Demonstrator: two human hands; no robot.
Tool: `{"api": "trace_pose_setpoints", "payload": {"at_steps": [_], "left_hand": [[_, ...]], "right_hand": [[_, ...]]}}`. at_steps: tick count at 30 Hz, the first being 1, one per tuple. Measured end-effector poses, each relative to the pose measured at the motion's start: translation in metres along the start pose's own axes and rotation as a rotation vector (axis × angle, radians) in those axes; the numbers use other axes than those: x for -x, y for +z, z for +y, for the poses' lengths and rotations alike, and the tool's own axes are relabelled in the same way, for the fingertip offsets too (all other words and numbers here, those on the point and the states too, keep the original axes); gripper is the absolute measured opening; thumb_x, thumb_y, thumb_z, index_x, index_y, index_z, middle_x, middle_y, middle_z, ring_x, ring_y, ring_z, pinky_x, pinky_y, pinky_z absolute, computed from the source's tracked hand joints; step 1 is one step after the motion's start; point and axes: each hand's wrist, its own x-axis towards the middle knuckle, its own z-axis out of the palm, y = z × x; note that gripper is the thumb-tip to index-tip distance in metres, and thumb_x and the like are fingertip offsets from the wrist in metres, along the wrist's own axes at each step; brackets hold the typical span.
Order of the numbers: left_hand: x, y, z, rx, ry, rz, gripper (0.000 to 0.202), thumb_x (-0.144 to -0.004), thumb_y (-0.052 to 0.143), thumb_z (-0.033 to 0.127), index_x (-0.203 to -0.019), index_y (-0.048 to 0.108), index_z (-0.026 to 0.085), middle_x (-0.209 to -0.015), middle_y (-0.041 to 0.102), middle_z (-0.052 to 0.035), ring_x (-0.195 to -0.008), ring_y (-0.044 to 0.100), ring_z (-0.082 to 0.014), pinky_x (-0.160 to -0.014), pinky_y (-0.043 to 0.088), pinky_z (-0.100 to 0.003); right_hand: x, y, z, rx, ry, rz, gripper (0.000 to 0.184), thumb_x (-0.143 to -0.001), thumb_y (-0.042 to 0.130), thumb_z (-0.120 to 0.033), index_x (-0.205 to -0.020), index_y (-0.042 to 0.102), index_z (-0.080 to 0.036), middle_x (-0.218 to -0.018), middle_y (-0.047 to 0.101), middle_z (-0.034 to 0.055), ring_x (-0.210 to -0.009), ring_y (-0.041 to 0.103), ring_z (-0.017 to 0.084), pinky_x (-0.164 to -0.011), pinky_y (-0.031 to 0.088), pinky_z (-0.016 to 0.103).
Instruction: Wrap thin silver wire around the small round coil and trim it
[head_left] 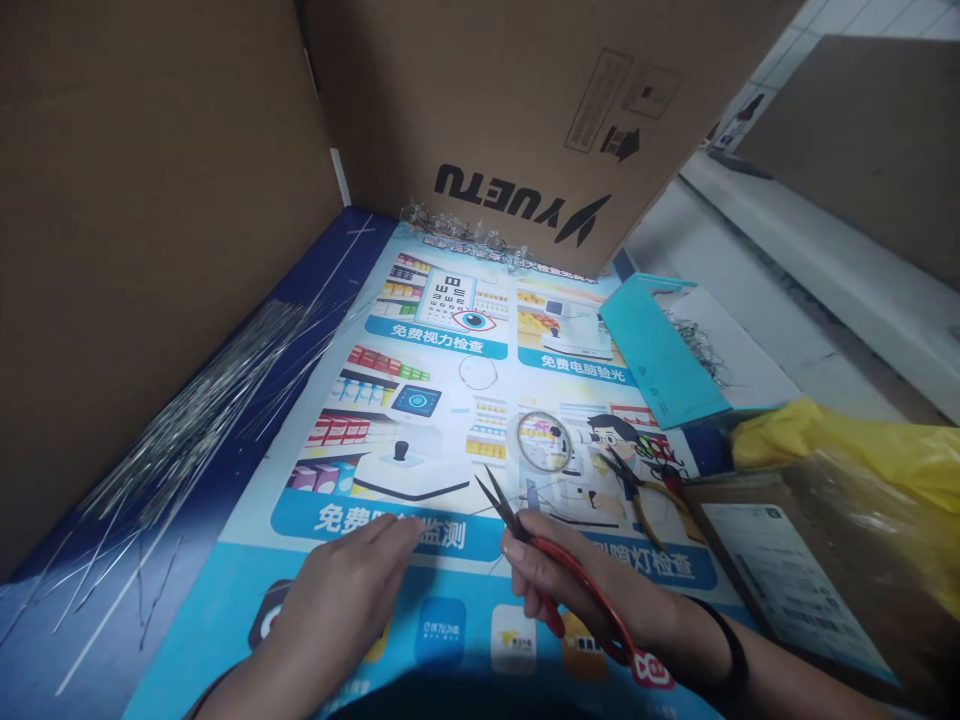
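My right hand [559, 585] is closed round the red handles of small scissors [525, 535], whose dark blades stand apart and point up and left over a printed poster [450, 420]. My left hand [341, 600] lies palm down on the poster, fingers stretched toward the scissor tips and holding nothing I can see. Just beyond the blades lies a roll of clear tape [541, 440]. A thin wire ring [478, 372] rests farther up the poster. Red-handled pliers [645, 490] lie to the right of the tape.
A heap of thin straight wires [187, 430] lies along the left beside a cardboard wall [135, 250]. A YUETU cardboard box [525, 110] stands at the back. A teal card [660, 350], a yellow bag [847, 445] and a brown package [787, 570] lie at right.
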Motion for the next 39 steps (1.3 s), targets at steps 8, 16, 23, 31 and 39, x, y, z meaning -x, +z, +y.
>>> {"api": "trace_pose_setpoints", "payload": {"at_steps": [8,16,23,31,39], "left_hand": [[-0.001,-0.001,0.003,0.033,-0.043,-0.048,0.035,-0.087,0.035,0.013,-0.104,0.065,0.02,-0.09,0.072,-0.0078,-0.069,0.07,-0.0222,-0.057,0.058,-0.034],[0.0,0.01,0.004,0.137,-0.075,-0.061,0.03,-0.089,0.038,0.014,-0.101,0.064,0.022,-0.084,0.07,-0.0045,-0.073,0.069,-0.0171,-0.062,0.055,-0.025],[-0.002,0.012,0.002,0.087,-0.124,-0.171,0.029,-0.088,0.039,0.014,-0.102,0.063,0.022,-0.088,0.071,-0.0055,-0.075,0.069,-0.02,-0.064,0.057,-0.03],[-0.001,0.014,-0.001,0.046,-0.08,-0.184,0.033,-0.086,0.037,0.014,-0.103,0.064,0.021,-0.097,0.071,-0.0083,-0.07,0.07,-0.0224,-0.058,0.058,-0.035],[0.002,0.017,-0.007,0.03,-0.048,-0.178,0.032,-0.089,0.037,0.017,-0.105,0.063,0.023,-0.1,0.072,-0.0067,-0.073,0.071,-0.0207,-0.058,0.057,-0.03]], "right_hand": [[-0.004,0.0,0.008,-0.039,0.041,0.031,0.044,-0.088,0.042,-0.061,-0.08,0.045,-0.018,-0.06,0.053,-0.0032,-0.054,0.053,0.01,-0.056,0.045,0.025],[-0.014,-0.006,0.007,-0.152,0.15,-0.122,0.039,-0.086,0.045,-0.051,-0.065,0.044,-0.018,-0.048,0.05,-0.0026,-0.044,0.053,0.012,-0.048,0.041,0.024],[-0.018,-0.006,0.002,-0.216,0.194,-0.131,0.024,-0.075,0.052,-0.042,-0.076,0.044,-0.019,-0.045,0.048,-0.0058,-0.04,0.049,0.011,-0.043,0.036,0.022],[-0.016,-0.003,-0.001,-0.202,0.185,-0.087,0.014,-0.074,0.049,-0.031,-0.068,0.041,-0.02,-0.044,0.047,-0.005,-0.041,0.047,0.011,-0.044,0.036,0.022],[-0.022,-0.003,0.016,-0.234,0.225,-0.099,0.012,-0.075,0.048,-0.026,-0.068,0.041,-0.021,-0.043,0.046,-0.0055,-0.04,0.048,0.011,-0.044,0.037,0.022]]}}
